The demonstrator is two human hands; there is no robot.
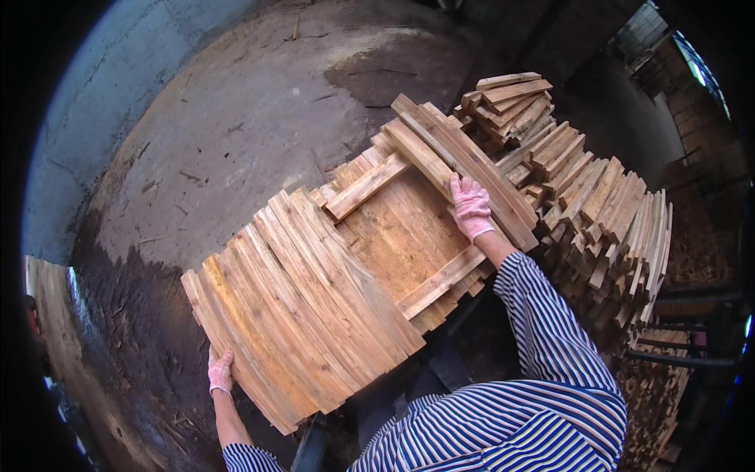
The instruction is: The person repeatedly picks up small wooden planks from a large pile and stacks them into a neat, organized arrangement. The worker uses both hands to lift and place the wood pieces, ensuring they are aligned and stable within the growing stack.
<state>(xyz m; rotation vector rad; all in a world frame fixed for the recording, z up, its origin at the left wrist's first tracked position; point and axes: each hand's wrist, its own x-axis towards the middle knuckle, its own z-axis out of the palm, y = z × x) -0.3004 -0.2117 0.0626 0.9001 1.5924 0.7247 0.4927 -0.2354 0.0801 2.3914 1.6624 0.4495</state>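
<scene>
A row of wooden planks (291, 307) lies side by side across the left part of a low stack of wood. My left hand (220, 371), in a pink-and-white glove, is at the outer edge of the leftmost plank, fingers partly hidden. Toward the upper right, my right hand (472, 208), gloved alike, is closed round the near end of a wooden plank (425, 157). That plank lies beside several others at the stack's right side. Between the two groups, a lower wooden surface (405, 228) shows, with a short crosspiece (366, 187) at its far edge and another crosspiece (440, 282) at its near edge.
Piled planks (605, 204) stand close on the right, with more cut wood (657, 393) lower down. Beyond the stack lies a dirty floor (236, 149) scattered with wood bits. A blue-grey wall (102, 118) rises at the far left.
</scene>
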